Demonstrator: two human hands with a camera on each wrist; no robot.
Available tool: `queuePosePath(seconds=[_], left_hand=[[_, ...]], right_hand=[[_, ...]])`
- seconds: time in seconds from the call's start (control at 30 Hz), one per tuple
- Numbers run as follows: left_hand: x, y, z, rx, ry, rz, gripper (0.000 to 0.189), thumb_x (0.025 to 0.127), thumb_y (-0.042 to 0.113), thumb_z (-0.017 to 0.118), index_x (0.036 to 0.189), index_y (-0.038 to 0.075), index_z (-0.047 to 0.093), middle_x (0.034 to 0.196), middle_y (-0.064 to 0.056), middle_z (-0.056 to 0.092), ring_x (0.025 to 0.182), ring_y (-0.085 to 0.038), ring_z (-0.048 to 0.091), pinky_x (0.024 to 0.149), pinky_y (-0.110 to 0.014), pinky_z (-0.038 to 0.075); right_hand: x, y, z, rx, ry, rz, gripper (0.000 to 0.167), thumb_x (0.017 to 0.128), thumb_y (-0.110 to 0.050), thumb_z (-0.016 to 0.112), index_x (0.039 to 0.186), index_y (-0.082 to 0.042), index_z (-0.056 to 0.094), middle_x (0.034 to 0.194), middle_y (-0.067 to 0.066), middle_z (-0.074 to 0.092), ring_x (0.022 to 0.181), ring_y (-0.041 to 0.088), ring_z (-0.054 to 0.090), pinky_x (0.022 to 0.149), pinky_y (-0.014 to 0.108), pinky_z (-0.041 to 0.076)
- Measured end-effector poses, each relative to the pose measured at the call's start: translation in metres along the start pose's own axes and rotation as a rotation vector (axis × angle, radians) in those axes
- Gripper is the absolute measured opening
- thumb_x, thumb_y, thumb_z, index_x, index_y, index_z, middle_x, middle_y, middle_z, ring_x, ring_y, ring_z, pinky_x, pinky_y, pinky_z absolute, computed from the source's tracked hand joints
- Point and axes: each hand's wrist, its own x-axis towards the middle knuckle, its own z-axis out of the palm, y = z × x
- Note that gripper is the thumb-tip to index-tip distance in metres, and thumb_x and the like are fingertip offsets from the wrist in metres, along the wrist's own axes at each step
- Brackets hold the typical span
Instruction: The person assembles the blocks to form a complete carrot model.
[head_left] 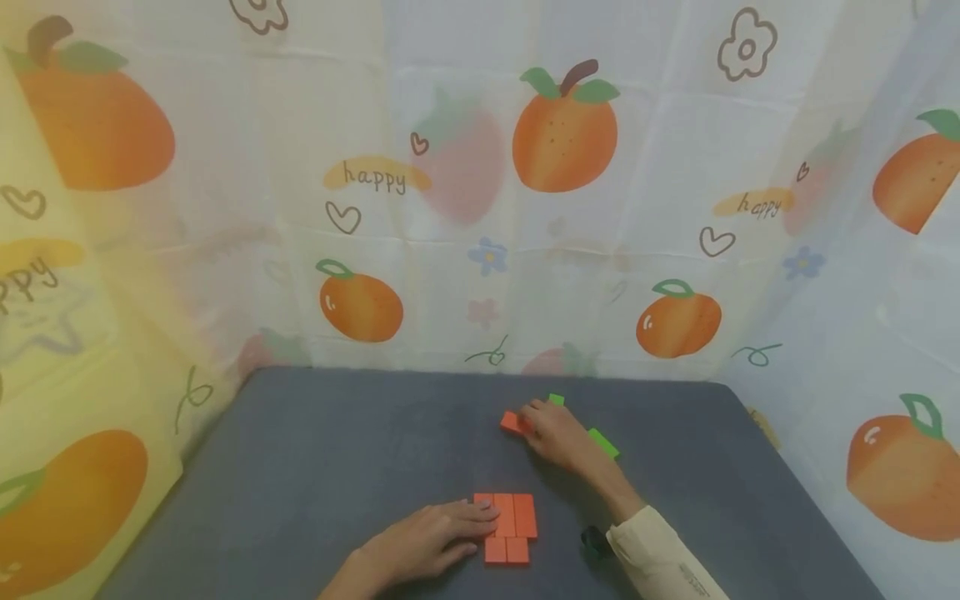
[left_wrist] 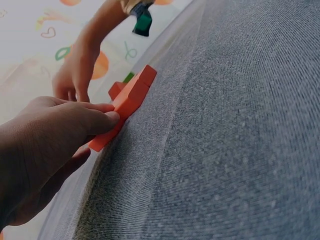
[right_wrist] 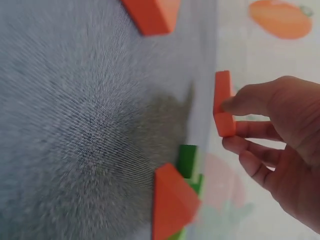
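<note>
Several orange-red flat blocks [head_left: 525, 515] lie side by side on the dark table, with two shorter ones along their near edge. My left hand [head_left: 438, 533] rests its outstretched fingers on the left part of this group; in the left wrist view, thumb and fingertip touch the edge of an orange-red block [left_wrist: 131, 102]. Farther back, my right hand [head_left: 558, 437] holds another orange-red block [right_wrist: 223, 102] between thumb and fingers. That block is raised off the table in the right wrist view.
Green blocks [head_left: 602, 444] lie around the right hand. Beside them on the table is one more orange-red block [right_wrist: 172, 202]. A small dark object [head_left: 595, 542] hangs at the right cuff. Fruit-printed curtains [head_left: 450, 275] stand behind the dark table [head_left: 337, 450] and at its sides.
</note>
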Motion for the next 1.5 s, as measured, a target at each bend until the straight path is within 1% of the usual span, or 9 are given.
queuePosePath(seconds=[0.17,0.43,0.77,0.9,1.0,1.1,1.2,1.33,1.5], left_hand=[[0.001,0.000,-0.002,0.010,-0.014,-0.022,0.041,0.109,0.025,0.058,0.150,0.020,0.059,0.152,0.004,0.061,0.144,-0.013,0.057,0.115,-0.038,0.052],[0.000,0.002,-0.002,0.023,-0.013,-0.008,0.041,0.109,0.025,0.057,0.150,0.018,0.059,0.154,0.001,0.060,0.142,-0.016,0.058,0.113,-0.039,0.054],[-0.001,0.000,-0.001,-0.012,-0.010,0.000,0.041,0.109,0.024,0.056,0.149,0.016,0.059,0.154,-0.001,0.060,0.142,-0.016,0.058,0.112,-0.038,0.054],[-0.001,0.001,-0.001,-0.010,-0.010,-0.003,0.041,0.109,0.023,0.057,0.149,0.016,0.060,0.154,-0.001,0.060,0.142,-0.017,0.058,0.112,-0.038,0.055],[0.000,0.002,-0.001,-0.002,-0.007,-0.002,0.041,0.109,0.024,0.057,0.149,0.016,0.059,0.155,-0.001,0.059,0.142,-0.016,0.058,0.113,-0.038,0.054],[0.000,0.002,-0.001,0.001,0.001,0.004,0.041,0.109,0.023,0.057,0.149,0.016,0.060,0.155,-0.002,0.059,0.142,-0.017,0.059,0.112,-0.038,0.054],[0.000,0.001,0.000,-0.004,0.006,0.001,0.041,0.109,0.022,0.057,0.149,0.016,0.060,0.155,-0.001,0.059,0.142,-0.017,0.058,0.112,-0.039,0.054],[0.000,0.000,0.001,-0.011,0.008,-0.008,0.041,0.109,0.023,0.058,0.149,0.017,0.060,0.155,-0.001,0.059,0.143,-0.017,0.058,0.112,-0.039,0.054],[-0.001,-0.001,0.001,-0.014,0.010,-0.003,0.041,0.109,0.024,0.057,0.150,0.016,0.059,0.155,-0.001,0.059,0.143,-0.017,0.058,0.112,-0.039,0.054]], right_hand=[[-0.018,-0.018,-0.030,-0.006,-0.012,-0.038,0.014,0.087,-0.004,0.079,0.098,-0.008,0.071,0.091,0.005,0.070,0.079,0.020,0.064,0.069,0.033,0.057],[-0.060,-0.057,-0.064,0.175,-0.187,-0.113,0.018,0.089,-0.011,0.080,0.105,-0.015,0.073,0.098,-0.005,0.071,0.088,0.007,0.064,0.076,0.025,0.057],[-0.100,-0.098,-0.052,0.271,-0.361,-0.252,0.009,0.097,-0.018,0.074,0.104,-0.023,0.072,0.091,-0.014,0.066,0.079,-0.007,0.046,0.069,0.010,0.039],[-0.102,-0.106,-0.045,0.209,-0.362,-0.272,0.006,0.100,-0.019,0.071,0.098,-0.025,0.073,0.089,-0.015,0.060,0.077,-0.006,0.038,0.065,0.010,0.029],[-0.102,-0.111,-0.044,0.185,-0.331,-0.306,0.006,0.101,-0.023,0.070,0.097,-0.026,0.074,0.095,-0.015,0.062,0.079,-0.006,0.043,0.066,0.009,0.026],[-0.103,-0.115,-0.045,0.180,-0.327,-0.394,0.012,0.104,-0.031,0.065,0.106,-0.024,0.075,0.105,-0.014,0.069,0.087,-0.005,0.055,0.070,0.006,0.028],[-0.104,-0.119,-0.047,0.213,-0.394,-0.436,0.028,0.107,-0.040,0.058,0.119,-0.021,0.074,0.115,-0.011,0.072,0.098,-0.004,0.062,0.074,0.003,0.033],[-0.105,-0.122,-0.052,0.228,-0.514,-0.369,0.036,0.108,-0.046,0.054,0.126,-0.021,0.072,0.130,-0.010,0.070,0.112,-0.001,0.063,0.078,0.013,0.048],[-0.104,-0.125,-0.055,0.215,-0.582,-0.312,0.041,0.107,-0.052,0.052,0.133,-0.024,0.069,0.142,-0.011,0.065,0.125,0.001,0.062,0.085,0.026,0.058]])
